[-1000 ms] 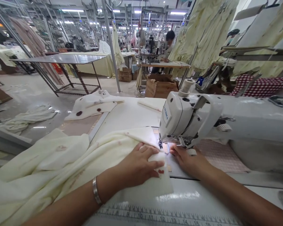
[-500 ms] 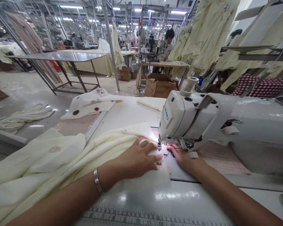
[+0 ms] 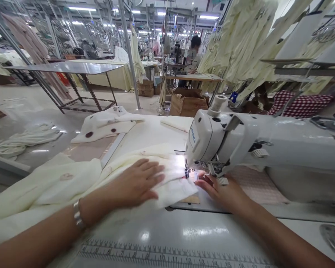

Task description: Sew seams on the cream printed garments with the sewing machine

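Cream fabric with faint reddish marks lies across the sewing machine bed, its right end under the lit needle area. My left hand rests flat on this cloth, fingers stretched out and a little apart, left of the presser foot. On the other side of the needle, my right hand has its fingers curled in at the fabric's right edge, partly under the machine head. Its thumb and fingertips are close together; what is between them cannot be made out. The white sewing machine stands above the right hand.
A printed ruler scale runs along the table's front edge. A white piece with dark spots lies at the far left of the table. Pink checked cloth lies under the machine arm. Beyond are a cardboard box and hanging garments.
My left hand has moved left, away from the needle, and its fingers have straightened. The fabric's front right corner has turned and shifted. The right hand stays beside the needle.
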`<state>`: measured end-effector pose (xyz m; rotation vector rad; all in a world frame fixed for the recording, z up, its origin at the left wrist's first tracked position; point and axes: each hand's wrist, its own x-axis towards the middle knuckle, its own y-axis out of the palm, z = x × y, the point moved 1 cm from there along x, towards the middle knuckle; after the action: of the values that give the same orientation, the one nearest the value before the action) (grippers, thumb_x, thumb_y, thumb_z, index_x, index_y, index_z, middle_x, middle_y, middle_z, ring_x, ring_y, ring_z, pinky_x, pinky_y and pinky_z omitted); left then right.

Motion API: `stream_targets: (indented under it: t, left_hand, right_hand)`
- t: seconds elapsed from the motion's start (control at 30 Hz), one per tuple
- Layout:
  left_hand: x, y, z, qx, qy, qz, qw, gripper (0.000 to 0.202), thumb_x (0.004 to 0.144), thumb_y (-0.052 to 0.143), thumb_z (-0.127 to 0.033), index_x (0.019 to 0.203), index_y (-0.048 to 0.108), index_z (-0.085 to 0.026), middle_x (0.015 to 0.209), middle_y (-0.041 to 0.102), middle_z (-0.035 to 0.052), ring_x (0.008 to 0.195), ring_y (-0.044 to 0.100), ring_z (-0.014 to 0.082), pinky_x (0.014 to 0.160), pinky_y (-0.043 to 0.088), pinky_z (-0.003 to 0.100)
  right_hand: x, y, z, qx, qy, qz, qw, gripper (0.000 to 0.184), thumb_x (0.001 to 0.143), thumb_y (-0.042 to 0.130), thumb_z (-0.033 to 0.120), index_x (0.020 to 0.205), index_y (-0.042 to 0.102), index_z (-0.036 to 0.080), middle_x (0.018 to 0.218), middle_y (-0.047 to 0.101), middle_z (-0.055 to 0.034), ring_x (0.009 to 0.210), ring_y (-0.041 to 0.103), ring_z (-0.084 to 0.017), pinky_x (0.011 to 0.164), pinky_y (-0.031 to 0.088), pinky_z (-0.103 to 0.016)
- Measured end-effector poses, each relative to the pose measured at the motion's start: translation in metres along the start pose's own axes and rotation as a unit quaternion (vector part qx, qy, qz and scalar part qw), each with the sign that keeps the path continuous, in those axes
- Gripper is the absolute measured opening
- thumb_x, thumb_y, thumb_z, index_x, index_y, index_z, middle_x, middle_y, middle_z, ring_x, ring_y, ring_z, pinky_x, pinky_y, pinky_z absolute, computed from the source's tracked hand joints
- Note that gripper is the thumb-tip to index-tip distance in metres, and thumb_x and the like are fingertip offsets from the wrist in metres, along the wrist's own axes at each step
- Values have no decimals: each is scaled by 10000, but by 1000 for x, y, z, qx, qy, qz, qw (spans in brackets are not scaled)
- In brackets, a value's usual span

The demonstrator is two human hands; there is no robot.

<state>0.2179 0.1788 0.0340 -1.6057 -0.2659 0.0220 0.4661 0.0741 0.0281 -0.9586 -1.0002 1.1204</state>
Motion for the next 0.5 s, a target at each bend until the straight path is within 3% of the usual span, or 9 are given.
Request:
stream_targets:
  t: [0.07,0.1,0.17,0.23,0.3,0.37,0.43,0.5]
  left_hand:
    - [-30,15,-35,2,-102,0,995,586,877,444,-512,1379,312,-241,1424,353,103,1276,351,316,1019,273,519]
    - [-40,22,-58,-8,-122,-14,992,651,848,466,-548,1393,288,-240,1421,352,117,1273,354,344,1008,287,535]
    - [-44,32,-98,-48,-104,-40,993,493,891,455,-432,1359,340,-327,1351,466,50,1218,451,283,1000,351,449]
    - [-28,29,-116,-102,-54,-45,992,357,937,386,-308,1288,421,-363,1246,569,-14,1155,520,193,1013,367,355]
    - [-1,18,-108,-154,41,-47,986,280,935,389,-367,1159,535,-285,1100,651,0,1094,557,178,1073,298,385]
    - [22,9,-84,-135,0,-76,988,243,938,382,-274,1040,585,-187,1093,639,63,1123,530,193,1097,243,431]
    - [32,11,-65,-104,-38,-66,992,246,928,411,-263,1098,554,-156,1239,547,103,1242,414,239,1082,257,467]
    - [31,19,-59,-92,-72,-47,992,350,922,431,-329,1233,458,-169,1377,413,107,1320,287,271,1075,258,493]
  right_hand:
    - [-4,-1,8,14,6,8,1000,303,773,561,518,750,608,219,764,653,-27,735,610,-207,672,465,-341]
    - [-5,-1,11,21,6,12,1000,282,757,578,494,730,596,214,724,646,-19,697,607,-203,647,463,-329]
    - [-7,1,15,38,0,15,999,214,755,582,419,698,571,214,656,627,6,623,594,-171,590,455,-282]
    - [-8,3,15,56,-8,15,998,179,777,549,369,676,546,221,605,606,35,552,575,-130,521,437,-228]
    - [-7,4,10,67,-18,5,998,195,802,508,358,660,526,225,572,591,49,511,563,-110,492,433,-205]
    - [-7,3,3,66,-20,-27,997,222,825,452,343,655,526,221,585,598,25,530,579,-128,515,458,-228]
    - [-10,-1,-2,58,-22,-71,996,248,836,398,314,686,565,208,678,630,-39,639,619,-183,593,495,-297]
    - [-17,-5,0,55,-36,-108,992,282,849,370,300,769,619,195,804,651,-92,789,631,-232,682,508,-355]
